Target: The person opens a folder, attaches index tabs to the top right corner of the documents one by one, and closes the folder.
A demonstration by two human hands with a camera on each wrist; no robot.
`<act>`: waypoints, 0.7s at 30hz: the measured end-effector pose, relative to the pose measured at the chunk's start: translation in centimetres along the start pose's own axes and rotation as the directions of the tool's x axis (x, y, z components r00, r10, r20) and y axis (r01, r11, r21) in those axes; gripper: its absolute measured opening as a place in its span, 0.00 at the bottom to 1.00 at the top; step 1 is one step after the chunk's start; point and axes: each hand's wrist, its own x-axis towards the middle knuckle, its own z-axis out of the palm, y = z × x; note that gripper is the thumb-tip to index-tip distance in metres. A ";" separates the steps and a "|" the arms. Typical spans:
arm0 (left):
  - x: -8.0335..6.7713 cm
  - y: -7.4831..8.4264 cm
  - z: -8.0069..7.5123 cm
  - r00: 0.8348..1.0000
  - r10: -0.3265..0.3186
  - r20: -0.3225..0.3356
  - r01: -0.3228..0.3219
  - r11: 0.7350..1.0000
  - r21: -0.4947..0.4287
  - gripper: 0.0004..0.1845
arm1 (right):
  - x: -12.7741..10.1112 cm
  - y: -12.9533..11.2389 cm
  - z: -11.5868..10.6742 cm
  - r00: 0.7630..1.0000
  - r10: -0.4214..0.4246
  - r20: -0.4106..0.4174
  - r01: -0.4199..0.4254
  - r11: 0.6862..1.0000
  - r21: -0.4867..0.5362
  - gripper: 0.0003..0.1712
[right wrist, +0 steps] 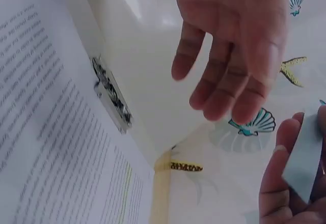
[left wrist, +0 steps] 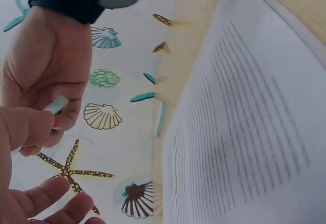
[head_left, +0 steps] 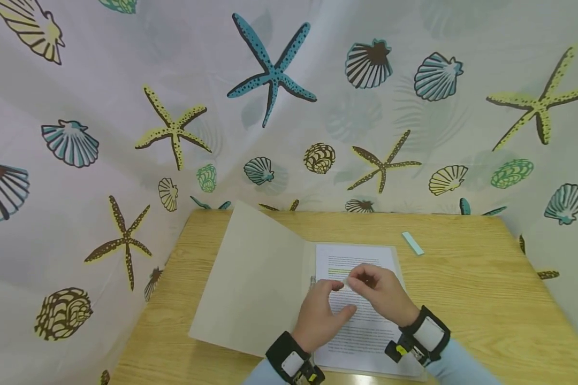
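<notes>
My right hand pinches a small pale blue-green strip, which looks like paper, between thumb and fingers above a printed page. Close beside it, my left hand hovers over the page's left side, fingers loosely bent and thumb apart. A gap shows between the left hand's fingers and the strip in the right wrist view. The page lies in an opened cream folder, and a yellow highlighted line crosses its upper part. At the folder's spine sits a metal clip, mostly hidden behind the left hand in the head view.
A pale blue-green strip lies on the wooden table, beyond the page's upper right corner. The folder's cover is swung out to the left. A cloth printed with shells and starfish hangs behind and at both sides.
</notes>
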 end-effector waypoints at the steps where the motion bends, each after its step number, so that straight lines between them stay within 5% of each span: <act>1: 0.2 -0.1 0.0 0.999 0.016 0.031 -0.019 0.996 0.084 0.24 | 0.1 0.3 -0.6 1.000 0.024 -0.014 -0.024 1.000 0.000 0.01; 4: 1.0 -0.2 0.2 0.994 0.042 0.102 -0.071 0.948 0.311 0.29 | 0.7 1.3 -2.5 0.996 0.072 -0.055 -0.073 0.997 -0.015 0.06; 10: 3.3 -0.2 1.4 0.976 -0.030 0.215 -0.111 0.781 0.614 0.39 | 1.8 3.9 -6.3 0.977 0.160 -0.138 -0.179 0.973 -0.142 0.13; 15: 5.3 -1.2 2.9 0.948 -0.108 0.300 -0.155 0.665 0.731 0.49 | 3.1 6.2 -8.4 0.957 0.243 -0.161 -0.278 0.926 -0.257 0.16; 21: 6.6 -4.0 5.4 0.923 -0.145 0.357 -0.200 0.612 0.765 0.59 | 4.2 8.9 -9.4 0.935 0.323 -0.145 -0.354 0.872 -0.339 0.18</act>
